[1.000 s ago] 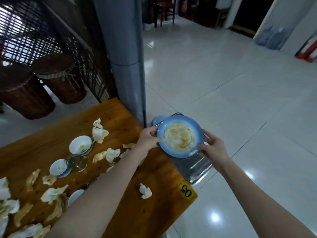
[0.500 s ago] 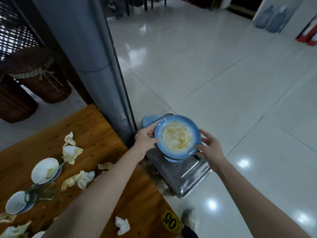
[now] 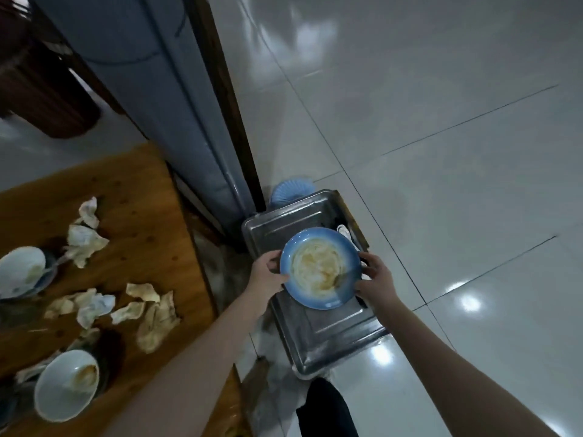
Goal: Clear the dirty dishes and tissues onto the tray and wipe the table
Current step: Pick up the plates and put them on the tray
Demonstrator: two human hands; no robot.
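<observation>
You hold the stained blue plate [image 3: 320,268] over the middle of the metal tray [image 3: 331,337], left hand [image 3: 268,274] and right hand [image 3: 375,280] with fingers curled on opposite rims, while crumpled tissues [image 3: 157,320] and bowls [image 3: 66,384] lie on the counter [image 3: 135,209] left of that tray.

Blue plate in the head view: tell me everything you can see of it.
The blue plate is round and glossy, ceramic by its look, with a blue rim and a paler centre smeared with brownish sauce. It faces up, roughly level, above the dented metal tray; whether it rests on anything there cannot be told. The left hand grips its left edge and the right hand its right edge.
</observation>
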